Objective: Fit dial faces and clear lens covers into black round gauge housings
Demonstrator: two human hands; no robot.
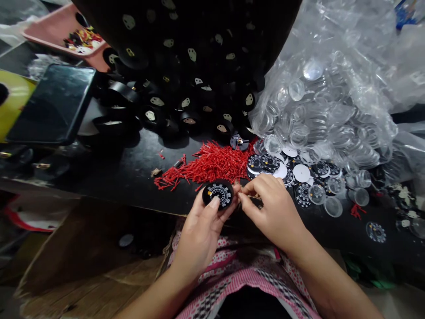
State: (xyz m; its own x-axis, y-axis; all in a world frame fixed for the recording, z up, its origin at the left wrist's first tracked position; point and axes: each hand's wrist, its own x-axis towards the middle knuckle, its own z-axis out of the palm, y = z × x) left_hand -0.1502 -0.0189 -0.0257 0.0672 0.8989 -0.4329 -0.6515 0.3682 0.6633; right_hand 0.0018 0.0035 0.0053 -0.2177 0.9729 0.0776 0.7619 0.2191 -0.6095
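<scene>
My left hand (202, 226) grips a round black gauge case with a printed dial face (218, 193), thumb resting on its rim. My right hand (270, 208) is closed in a pinch just right of the case, fingertips pressed together near its edge; what they hold is too small to make out. Both hands hover at the front edge of the black table (126, 177). A heap of small red pointers (209, 164) lies just behind the case.
A big pile of black cases (186, 66) fills the back. Right of it, a plastic bag of clear round lenses (325, 102). Loose dial discs (292, 175) lie beside my right hand. A dark phone (53, 104) and pink tray (66, 31) are at left.
</scene>
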